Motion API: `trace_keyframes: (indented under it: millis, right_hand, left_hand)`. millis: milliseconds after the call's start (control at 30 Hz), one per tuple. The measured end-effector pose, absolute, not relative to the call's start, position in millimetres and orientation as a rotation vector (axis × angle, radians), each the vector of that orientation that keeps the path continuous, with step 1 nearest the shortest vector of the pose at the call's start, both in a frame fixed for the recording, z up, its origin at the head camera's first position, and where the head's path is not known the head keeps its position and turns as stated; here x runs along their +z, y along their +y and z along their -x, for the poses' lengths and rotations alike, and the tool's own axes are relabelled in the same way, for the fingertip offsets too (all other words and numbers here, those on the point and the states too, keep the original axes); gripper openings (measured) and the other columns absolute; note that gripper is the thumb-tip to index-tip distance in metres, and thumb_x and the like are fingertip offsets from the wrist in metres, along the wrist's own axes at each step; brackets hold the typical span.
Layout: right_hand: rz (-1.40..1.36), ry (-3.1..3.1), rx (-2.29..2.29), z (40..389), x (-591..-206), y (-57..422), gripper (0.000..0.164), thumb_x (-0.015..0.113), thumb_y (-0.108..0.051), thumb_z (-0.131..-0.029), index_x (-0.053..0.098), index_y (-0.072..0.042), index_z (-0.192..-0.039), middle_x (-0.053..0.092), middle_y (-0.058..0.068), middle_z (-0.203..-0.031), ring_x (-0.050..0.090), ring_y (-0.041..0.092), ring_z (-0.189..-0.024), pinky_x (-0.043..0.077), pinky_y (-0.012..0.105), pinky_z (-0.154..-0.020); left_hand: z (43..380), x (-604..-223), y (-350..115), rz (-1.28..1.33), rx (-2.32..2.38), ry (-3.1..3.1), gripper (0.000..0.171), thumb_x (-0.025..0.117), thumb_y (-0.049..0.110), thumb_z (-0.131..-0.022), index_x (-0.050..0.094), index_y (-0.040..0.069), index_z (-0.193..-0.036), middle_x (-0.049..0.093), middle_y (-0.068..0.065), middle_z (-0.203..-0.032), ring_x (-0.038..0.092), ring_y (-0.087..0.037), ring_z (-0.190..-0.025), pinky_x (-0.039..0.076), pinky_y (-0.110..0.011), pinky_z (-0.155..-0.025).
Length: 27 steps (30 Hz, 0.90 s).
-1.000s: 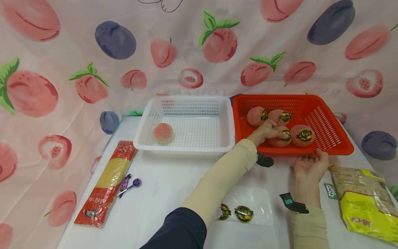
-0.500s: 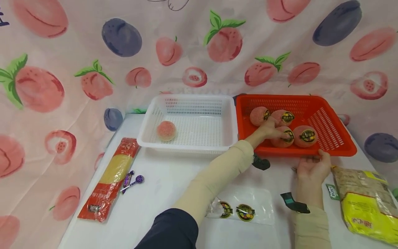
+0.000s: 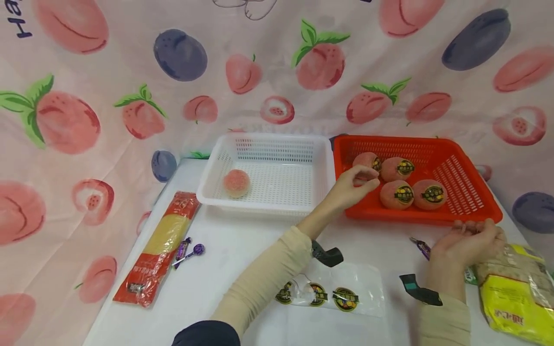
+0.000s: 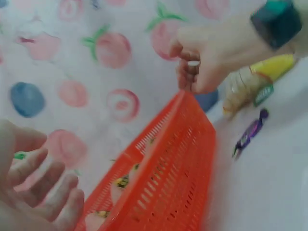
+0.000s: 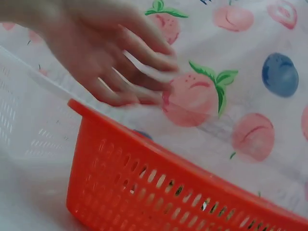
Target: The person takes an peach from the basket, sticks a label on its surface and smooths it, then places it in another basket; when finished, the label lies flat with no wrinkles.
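Observation:
My left hand [image 3: 352, 187] is over the red basket's [image 3: 426, 217] left front corner, fingers loosely bent, holding nothing. It also shows, blurred, in the right wrist view above the red rim. Inside the basket lie several peaches [image 3: 397, 194] with round black-and-gold stickers. My right hand [image 3: 467, 245] is by the front right corner, fingers loosely curled. In the left wrist view its fingers are close to the rim; contact is unclear. A white basket [image 3: 264, 206] adjoins on the left, with one peach [image 3: 236, 183] showing no sticker.
In front lies a clear sheet [image 3: 368, 288] with round stickers [image 3: 346, 299]. At left are a long red-and-yellow packet [image 3: 160, 250], a purple lollipop [image 3: 198, 249] and a purple wrapped candy [image 3: 182, 249]. Another purple candy [image 3: 421, 247] and a yellow-and-brown bag [image 3: 512, 298] are at right.
My left hand has let go of the front sticker peach and drawn back to the left. My right hand has slid right along the basket's front to its corner. The view shifted slightly.

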State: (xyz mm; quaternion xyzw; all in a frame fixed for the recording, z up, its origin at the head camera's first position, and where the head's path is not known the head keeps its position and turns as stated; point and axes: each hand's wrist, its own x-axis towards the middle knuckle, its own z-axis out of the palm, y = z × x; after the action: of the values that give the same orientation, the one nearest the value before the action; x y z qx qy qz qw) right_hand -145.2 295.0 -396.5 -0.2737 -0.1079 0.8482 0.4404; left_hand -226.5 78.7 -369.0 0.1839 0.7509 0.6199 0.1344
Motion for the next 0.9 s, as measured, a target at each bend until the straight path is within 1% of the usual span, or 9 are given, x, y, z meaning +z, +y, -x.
trace_keyframes:
  millis: [100, 200, 300, 367, 467, 533, 667, 800, 900]
  right_hand:
    - [0.575, -0.338, 2.054, 145.0, -389.0, 291.6, 0.014, 0.052, 0.002, -0.081, 0.042, -0.006, -0.087, 0.042, 0.008, -0.073, 0.041, 0.02, -0.067, 0.032, 0.027, -0.052]
    - [0.461, -0.39, 2.123, 145.8, -383.8, 283.5, 0.014, 0.053, 0.003, -0.08, 0.042, -0.004, -0.086, 0.042, 0.01, -0.074, 0.042, 0.022, -0.067, 0.031, 0.028, -0.051]
    - [0.328, -0.469, 2.25, 148.5, -382.4, 269.9, 0.013, 0.054, 0.001, -0.082, 0.044, -0.004, -0.089, 0.045, 0.011, -0.077, 0.042, 0.023, -0.069, 0.033, 0.029, -0.053]
    - [0.221, -0.579, 2.314, 152.8, -384.1, 257.9, 0.01, 0.054, -0.001, -0.084, 0.046, -0.002, -0.091, 0.047, 0.013, -0.08, 0.044, 0.024, -0.07, 0.036, 0.029, -0.055]
    - [0.042, -0.729, 2.395, 162.3, -385.7, 238.9, 0.009, 0.052, -0.003, -0.086, 0.047, 0.001, -0.092, 0.049, 0.015, -0.083, 0.045, 0.024, -0.072, 0.039, 0.029, -0.057]
    - [-0.033, -0.784, 2.461, 170.0, -384.2, 226.7, 0.01, 0.052, -0.004, -0.087, 0.047, 0.003, -0.092, 0.05, 0.016, -0.083, 0.047, 0.025, -0.072, 0.041, 0.029, -0.057]
    - [-0.09, -0.881, 2.573, 185.1, -376.6, 203.1, 0.01, 0.052, -0.005, -0.087, 0.048, 0.001, -0.094, 0.052, 0.015, -0.087, 0.051, 0.024, -0.075, 0.045, 0.027, -0.059]
    - [-0.133, -1.125, 2.562, 199.0, -372.1, 180.6, 0.014, 0.051, -0.011, -0.089, 0.047, -0.002, -0.098, 0.053, 0.011, -0.092, 0.05, 0.021, -0.08, 0.047, 0.025, -0.065]
    - [-0.181, -1.37, 2.525, 208.0, -369.8, 165.8, 0.02, 0.052, -0.014, -0.089, 0.046, -0.003, -0.104, 0.052, 0.01, -0.097, 0.05, 0.021, -0.087, 0.048, 0.024, -0.072]
  left_hand:
    - [211.5, -368.1, 56.3, -0.481, 1.987, 2.017, 0.022, 0.058, 0.028, -0.085, 0.057, 0.017, -0.104, 0.059, 0.003, -0.103, 0.058, -0.007, -0.089, 0.049, -0.021, -0.075]
    - [197.0, -369.5, 37.0, -0.384, 2.183, 1.868, 0.021, 0.055, 0.025, -0.087, 0.058, 0.01, -0.102, 0.061, -0.003, -0.098, 0.059, -0.01, -0.086, 0.05, -0.027, -0.076]
    - [182.7, -372.4, 20.0, -0.291, 2.355, 1.762, 0.026, 0.048, 0.029, -0.091, 0.056, 0.007, -0.1, 0.061, -0.004, -0.092, 0.059, -0.012, -0.085, 0.05, -0.029, -0.074]
    - [172.7, -374.9, 9.2, -0.232, 2.454, 1.724, 0.031, 0.042, 0.033, -0.093, 0.056, 0.006, -0.099, 0.06, -0.003, -0.088, 0.058, -0.013, -0.084, 0.049, -0.028, -0.071]
    - [157.6, -379.9, -6.6, -0.081, 2.612, 1.65, 0.032, 0.039, 0.034, -0.094, 0.054, 0.005, -0.095, 0.057, -0.003, -0.083, 0.056, -0.016, -0.079, 0.045, -0.027, -0.066]
    - [149.5, -384.9, -16.8, 0.049, 2.7, 1.621, 0.028, 0.039, 0.032, -0.094, 0.052, 0.006, -0.092, 0.054, -0.003, -0.079, 0.054, -0.017, -0.075, 0.043, -0.027, -0.065]
    - [144.0, -396.1, -36.9, 0.308, 2.824, 1.571, 0.021, 0.039, 0.026, -0.092, 0.047, 0.006, -0.089, 0.047, -0.001, -0.073, 0.049, -0.015, -0.068, 0.039, -0.025, -0.062]
    - [141.9, -409.3, -52.8, 0.547, 2.901, 1.451, 0.016, 0.037, 0.023, -0.092, 0.043, 0.009, -0.088, 0.041, 0.0, -0.073, 0.041, -0.014, -0.065, 0.034, -0.025, -0.059]
    - [137.3, -418.0, -57.7, 0.695, 2.917, 1.317, 0.011, 0.036, 0.022, -0.093, 0.039, 0.012, -0.09, 0.038, 0.0, -0.078, 0.039, -0.015, -0.071, 0.034, -0.026, -0.063]
